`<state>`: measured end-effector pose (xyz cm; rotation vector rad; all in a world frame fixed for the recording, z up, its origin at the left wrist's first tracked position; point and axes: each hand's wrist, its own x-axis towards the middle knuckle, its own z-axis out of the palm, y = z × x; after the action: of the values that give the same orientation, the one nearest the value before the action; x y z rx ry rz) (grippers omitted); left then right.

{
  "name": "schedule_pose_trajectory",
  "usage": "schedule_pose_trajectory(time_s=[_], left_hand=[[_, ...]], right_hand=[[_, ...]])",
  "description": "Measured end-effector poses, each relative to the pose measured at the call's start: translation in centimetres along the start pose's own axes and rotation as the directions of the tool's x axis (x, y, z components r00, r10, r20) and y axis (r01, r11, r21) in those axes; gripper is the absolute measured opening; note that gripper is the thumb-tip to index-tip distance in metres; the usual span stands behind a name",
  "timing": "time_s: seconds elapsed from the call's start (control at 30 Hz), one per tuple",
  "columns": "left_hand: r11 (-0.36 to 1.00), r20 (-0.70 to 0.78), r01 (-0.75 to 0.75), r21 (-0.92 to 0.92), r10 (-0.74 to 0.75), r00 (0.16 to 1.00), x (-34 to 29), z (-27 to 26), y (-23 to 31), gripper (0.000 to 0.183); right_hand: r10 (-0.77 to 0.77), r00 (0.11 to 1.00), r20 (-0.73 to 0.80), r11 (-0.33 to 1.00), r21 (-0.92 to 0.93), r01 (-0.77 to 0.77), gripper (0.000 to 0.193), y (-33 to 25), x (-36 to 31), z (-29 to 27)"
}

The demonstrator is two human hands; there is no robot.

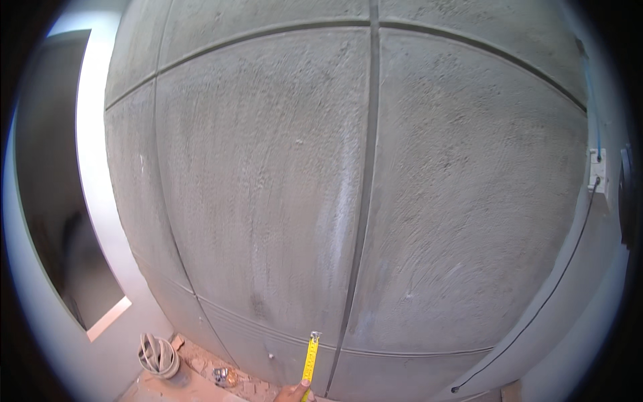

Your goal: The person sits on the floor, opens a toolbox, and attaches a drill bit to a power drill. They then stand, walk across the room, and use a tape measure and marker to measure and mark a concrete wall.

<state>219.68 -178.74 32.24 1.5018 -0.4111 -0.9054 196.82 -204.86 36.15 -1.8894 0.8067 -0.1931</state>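
Note:
At the lower edge, just left of the middle, my left hand (291, 393) shows only in part. Its fingers are closed on a yellow tape measure blade (311, 359). The blade points up and away, its metal end hook (316, 334) in front of the lower part of the grey plastered wall (268, 174). I cannot tell whether the hook touches the wall. The tape's case is out of the picture, and so is my right hand.
Straight grooves (367, 167) divide the wall into panels. A bucket (159, 362) with pale items in it stands at lower left, near rubble (221, 375) on the floor. A black cable (546, 298) hangs from a white socket box (597, 173) at right. A framed opening (53, 174) is at left.

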Motion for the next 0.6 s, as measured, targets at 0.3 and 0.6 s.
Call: schedule_pose_trajectory(time_s=[0.3, 0.6], left_hand=[[0.847, -0.055, 0.257, -0.466, -0.318, 0.947, -12.0, 3.7, 3.2, 0.043], [0.814, -0.172, 0.084, -0.574, -0.220, 0.960, -16.2, 4.1, 3.5, 0.041]], right_hand=[[-0.163, 0.932, 0.324, 0.965, -0.145, 0.219, 0.047, 0.1, 3.2, 2.6], [-0.261, 0.916, 0.304, 0.950, -0.085, 0.299, 0.028, -0.5, -4.3, 3.8]])
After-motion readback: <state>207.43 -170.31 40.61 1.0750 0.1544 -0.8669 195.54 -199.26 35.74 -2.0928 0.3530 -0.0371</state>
